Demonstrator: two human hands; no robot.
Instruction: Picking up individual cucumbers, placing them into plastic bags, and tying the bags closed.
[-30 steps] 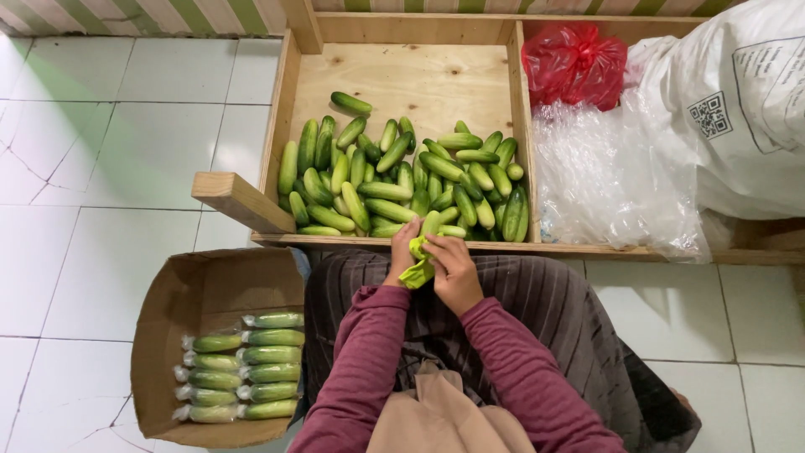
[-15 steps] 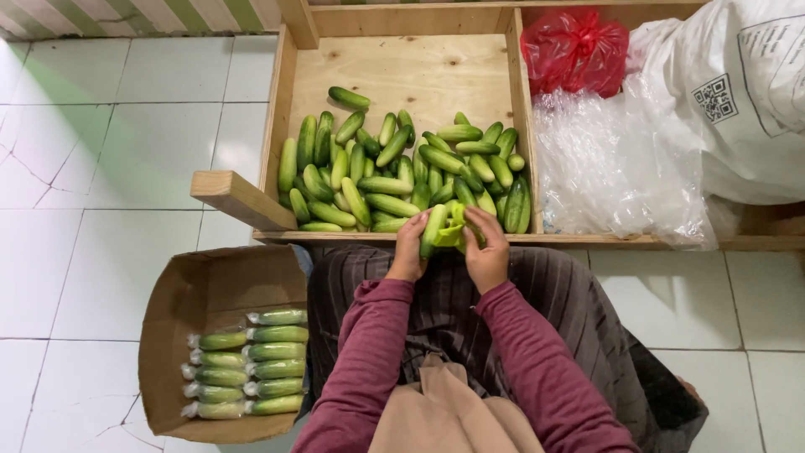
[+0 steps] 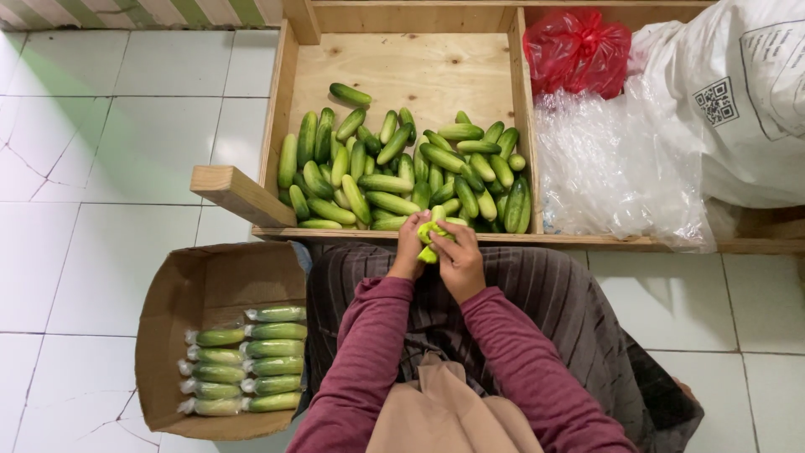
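So the big white sack sat off at about 2 o'clock from my hands, with the wooden crate straight ahead at 12, open side up on the white tile floor. A heap of clear plastic bags lay at 1 o'clock, between the crate's divider and the sack, and a red plastic bag was bunched just behind it. The cardboard box was down at 8 o'clock beside my knee, with a double row of wrapped cucumbers lying inside. The loose cucumber pile filled the near part of the crate. My left hand and right hand were both closed around one bright green cucumber, held just over the crate's front edge, right above my lap.
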